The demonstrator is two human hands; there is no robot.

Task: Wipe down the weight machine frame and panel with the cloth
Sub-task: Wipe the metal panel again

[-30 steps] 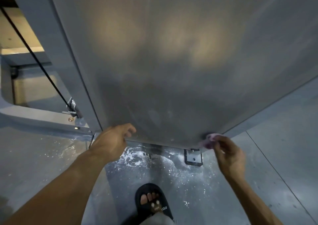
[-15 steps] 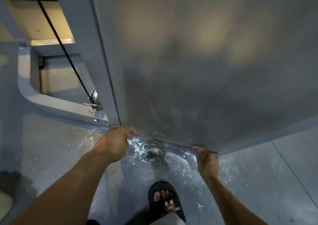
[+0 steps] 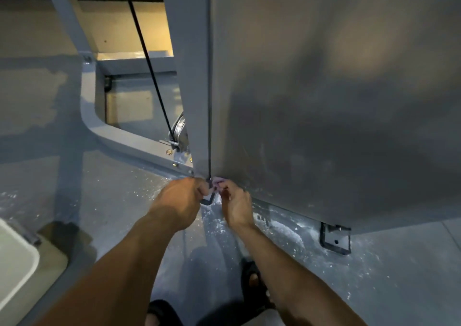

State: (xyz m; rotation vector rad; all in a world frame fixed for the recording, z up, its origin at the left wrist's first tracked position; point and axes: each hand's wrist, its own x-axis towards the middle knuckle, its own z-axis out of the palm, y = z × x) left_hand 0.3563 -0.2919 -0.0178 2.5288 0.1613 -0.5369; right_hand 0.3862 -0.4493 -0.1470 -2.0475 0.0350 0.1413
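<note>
Low down, right hand (image 3: 235,202) with cloth (image 3: 217,181) at panel (image 3: 336,106) corner

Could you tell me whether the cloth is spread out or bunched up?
Bunched up: only a small pale wad of the cloth shows, pinched in the right hand at the panel corner.
</note>
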